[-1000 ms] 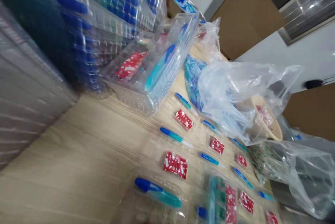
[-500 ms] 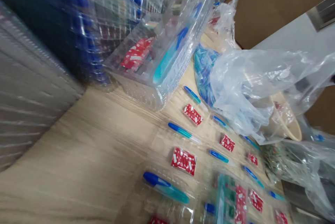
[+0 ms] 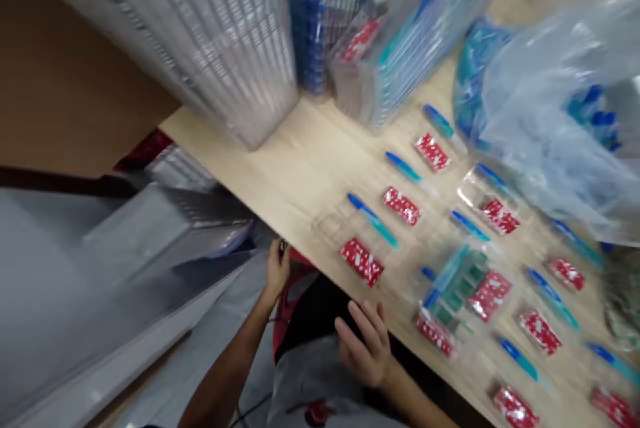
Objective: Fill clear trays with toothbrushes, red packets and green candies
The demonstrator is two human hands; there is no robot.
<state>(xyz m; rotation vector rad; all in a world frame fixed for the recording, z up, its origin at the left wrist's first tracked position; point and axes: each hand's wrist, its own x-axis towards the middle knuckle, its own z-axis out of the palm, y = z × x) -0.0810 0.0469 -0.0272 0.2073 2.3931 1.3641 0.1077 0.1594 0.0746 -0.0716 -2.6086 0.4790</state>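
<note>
My left hand (image 3: 278,269) hangs low beside the table's edge, its fingers closed around a small dark thing too blurred to name. In front of my body my right hand (image 3: 367,347) is raised with its fingers apart and nothing in them. Nearest to it on the table lie a red spotted packet (image 3: 362,261) and a blue-and-teal pen (image 3: 373,219), which appear to sit in a clear plastic tray. Farther right, a clear tray with green compartments (image 3: 456,288) rests among more such pens and packets.
Tall stacks of clear trays (image 3: 240,61) stand at the table's back left, beside a filled tray stack (image 3: 370,85). Plastic bags (image 3: 545,115) cover the right side. A grey box (image 3: 145,235) is below the table's left edge. The wooden tabletop (image 3: 295,168) slants across the view.
My view has swung down and left, so the tray stacks now sit higher in the picture. Both my hands and my lap have come into sight.
</note>
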